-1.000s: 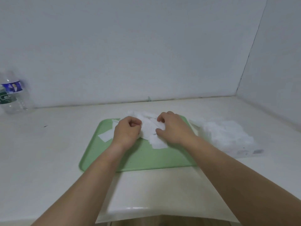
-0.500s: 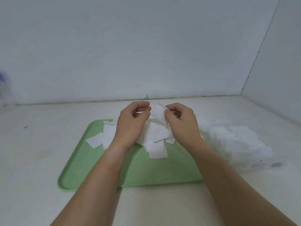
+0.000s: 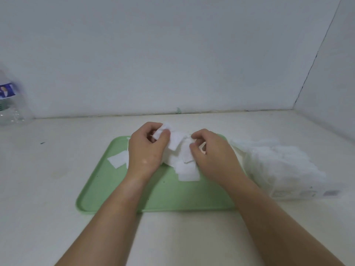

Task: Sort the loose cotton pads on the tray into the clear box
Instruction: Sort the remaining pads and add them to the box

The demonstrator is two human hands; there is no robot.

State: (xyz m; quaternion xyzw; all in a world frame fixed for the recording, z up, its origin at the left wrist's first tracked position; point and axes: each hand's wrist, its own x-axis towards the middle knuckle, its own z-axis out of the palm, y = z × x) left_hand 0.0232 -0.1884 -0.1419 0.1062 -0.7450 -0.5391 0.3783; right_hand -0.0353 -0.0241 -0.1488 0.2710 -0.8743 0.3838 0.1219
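A green tray (image 3: 119,192) lies on the white counter with a heap of white square cotton pads (image 3: 185,169) on its far half. My left hand (image 3: 147,150) pinches a small stack of pads (image 3: 163,130) between thumb and fingers above the heap. My right hand (image 3: 209,152) sits over the heap's right side with curled fingers pinching at a pad (image 3: 187,156). A lone pad (image 3: 118,159) lies at the tray's left. The clear box (image 3: 284,169), full of white pads, stands just right of the tray.
A plastic water bottle (image 3: 9,104) stands at the far left against the back wall. A side wall closes the counter on the right. Bare counter surface lies in front of the tray and to its left.
The left hand has lifted and now pinches pads at its fingertips. The right hand has dropped onto the heap's right side. The view shifted slightly, and the bottle is back in sight.
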